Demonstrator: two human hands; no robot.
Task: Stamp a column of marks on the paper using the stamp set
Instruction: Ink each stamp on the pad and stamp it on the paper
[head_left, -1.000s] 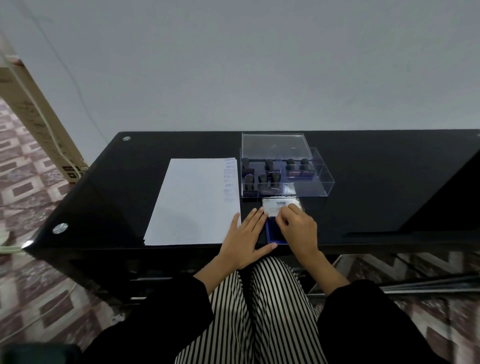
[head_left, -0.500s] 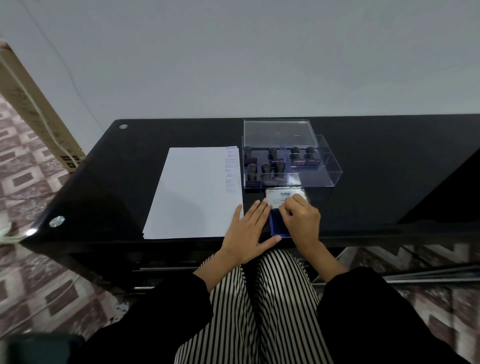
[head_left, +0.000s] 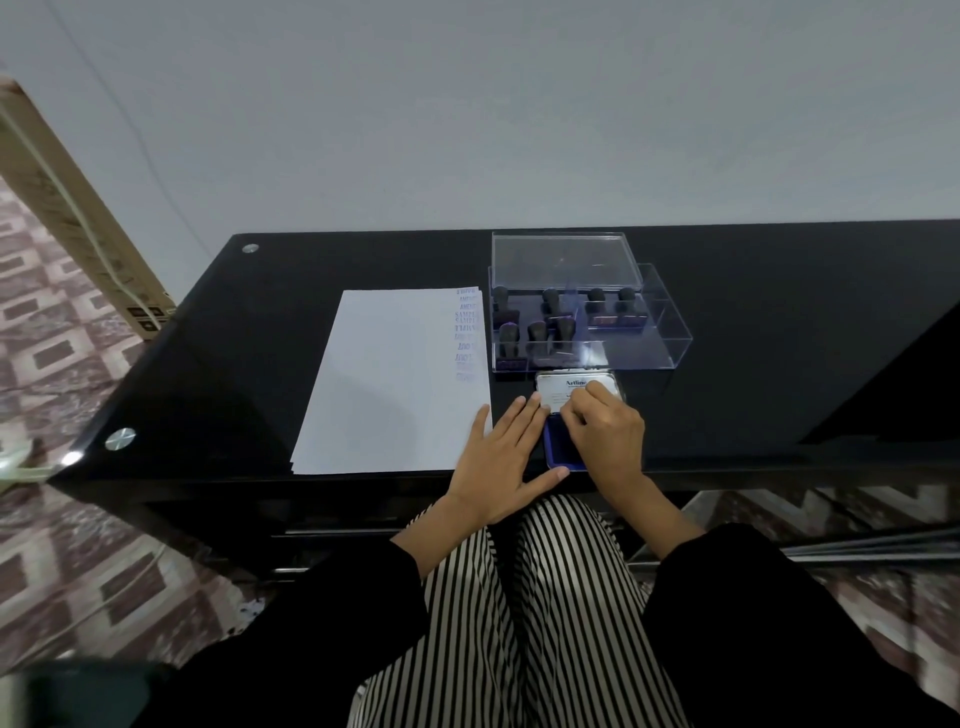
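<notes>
Black glass desk (head_left: 249, 364) fills mid-frame. White paper (head_left: 389, 384) lies left of centre, blue marks (head_left: 466, 332) down its right edge. The left hand (head_left: 498, 462) rests flat, fingers spread, on the paper's lower right corner. The right hand (head_left: 605, 436) curls over the open ink pad (head_left: 558, 451), fingertips at its lid (head_left: 561, 387); whether it pinches anything, I cannot tell. The clear stamp case (head_left: 654, 332) sits above.

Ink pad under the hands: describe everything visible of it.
The ink pad is a flat blue tray, open, with its lid at the far side showing a white Artline label. It lies near the front edge of the black table, right of the paper and just before the clear stamp case. The right hand covers most of it, fingers curled at the lid. The flat left hand touches its left side.
</notes>
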